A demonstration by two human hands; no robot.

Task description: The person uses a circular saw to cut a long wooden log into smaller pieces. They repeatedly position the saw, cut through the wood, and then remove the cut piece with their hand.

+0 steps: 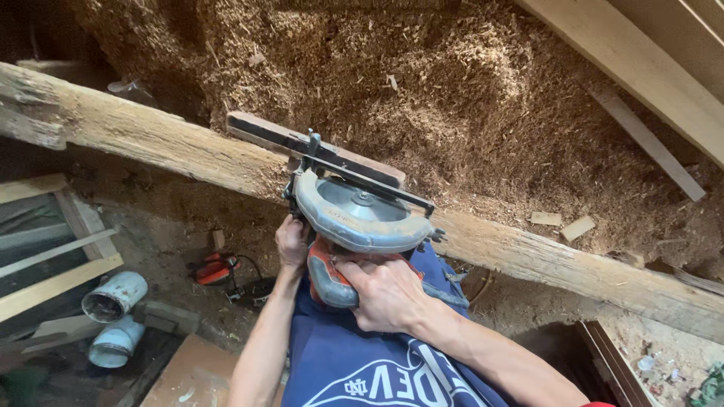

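A rough timber beam point(188, 154) runs across sawdust, carrying a circular saw point(354, 218) on a dark board point(302, 147). The right hand point(388, 294) wraps fingers tight around the saw's orange handle; the left hand point(290, 241) grips its side, fingers mostly hidden.

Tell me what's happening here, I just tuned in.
A person holds a circular saw with both hands: the right hand grips the orange and grey rear handle, the left hand holds the saw's left side. The saw's base sits on a dark board that lies across a rough old wooden beam. Behind the beam lies a large heap of sawdust. Below, on the lower level, are two white pipe pieces and an orange tool.
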